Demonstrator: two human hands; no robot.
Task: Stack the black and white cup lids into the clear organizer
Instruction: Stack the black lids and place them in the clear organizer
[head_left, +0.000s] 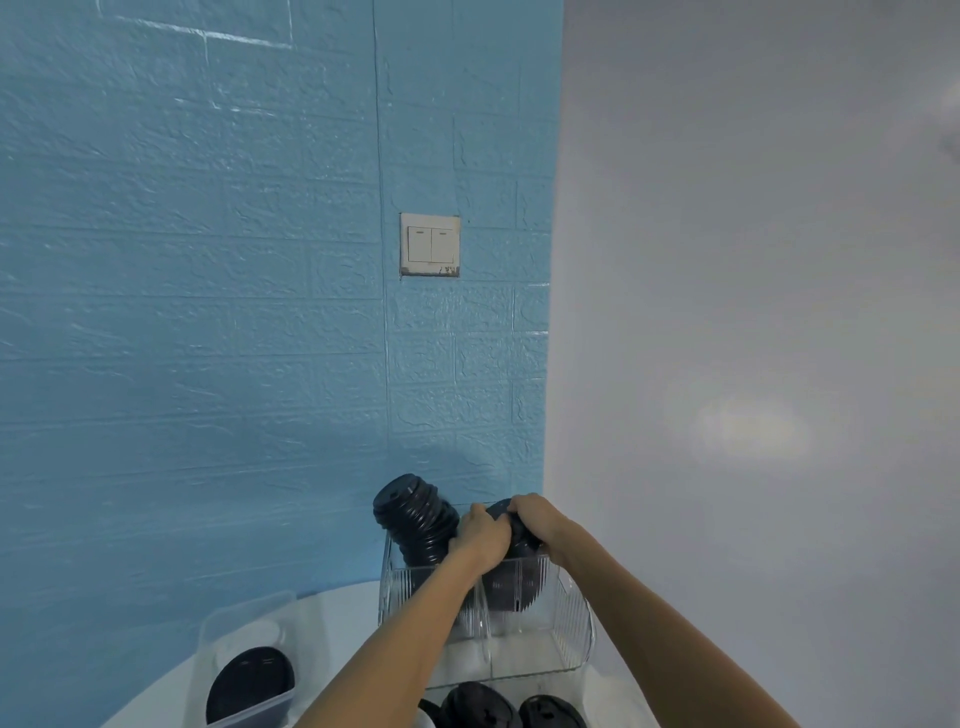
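Observation:
A clear ribbed organizer stands on the white table near the wall corner. A tall stack of black lids leans out of its left compartment. In the right compartment sits a second stack of black lids. Both my hands reach over the organizer's top: my left hand and my right hand grip the upper lids of that right stack from either side. Several loose black lids lie in front of the organizer at the bottom edge.
A translucent plastic tub at the lower left holds a black lid and something white. The round white table ends close to the blue brick-pattern wall, which carries a light switch. A grey wall stands to the right.

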